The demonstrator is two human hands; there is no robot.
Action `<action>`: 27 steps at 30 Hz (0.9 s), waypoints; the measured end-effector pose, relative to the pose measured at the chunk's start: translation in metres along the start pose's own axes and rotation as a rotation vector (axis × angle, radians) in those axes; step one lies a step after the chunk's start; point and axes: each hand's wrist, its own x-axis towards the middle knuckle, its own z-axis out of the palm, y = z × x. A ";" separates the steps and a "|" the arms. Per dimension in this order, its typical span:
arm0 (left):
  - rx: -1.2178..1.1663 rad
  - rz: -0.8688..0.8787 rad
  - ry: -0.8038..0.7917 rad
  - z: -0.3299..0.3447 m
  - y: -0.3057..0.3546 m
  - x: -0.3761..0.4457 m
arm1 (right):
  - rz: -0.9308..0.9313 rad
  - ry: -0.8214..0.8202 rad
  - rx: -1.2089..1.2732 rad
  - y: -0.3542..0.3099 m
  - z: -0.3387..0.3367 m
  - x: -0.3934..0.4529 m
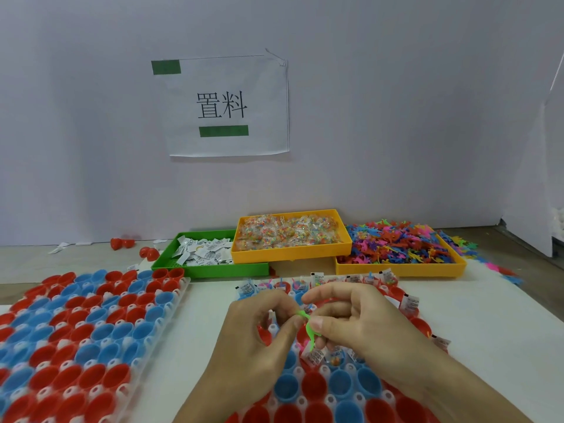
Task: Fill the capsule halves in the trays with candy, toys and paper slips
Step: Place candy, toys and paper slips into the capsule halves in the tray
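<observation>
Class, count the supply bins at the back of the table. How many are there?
3: green bin of paper slips at left, orange bin of candy in the middle, orange bin of toys at right.

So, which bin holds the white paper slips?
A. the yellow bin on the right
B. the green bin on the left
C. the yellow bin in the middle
B: the green bin holds the white paper slips; the middle bin holds wrapped candy and the right bin coloured toys.

Both hands, left hand and right hand, pinch a green toy over the tray of capsule halves. Second tray at 9 o'clock. Bins of slips, candy, toys at 12 o'clock.
</observation>
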 end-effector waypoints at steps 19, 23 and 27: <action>-0.171 -0.254 0.050 0.013 -0.001 0.001 | -0.288 0.259 -0.486 0.009 0.022 -0.003; -0.119 -0.206 0.207 -0.003 -0.005 0.004 | -0.311 0.266 -0.376 0.000 0.013 -0.005; -0.188 -0.179 0.220 -0.010 -0.002 0.007 | -0.235 0.220 -0.183 -0.004 -0.005 0.000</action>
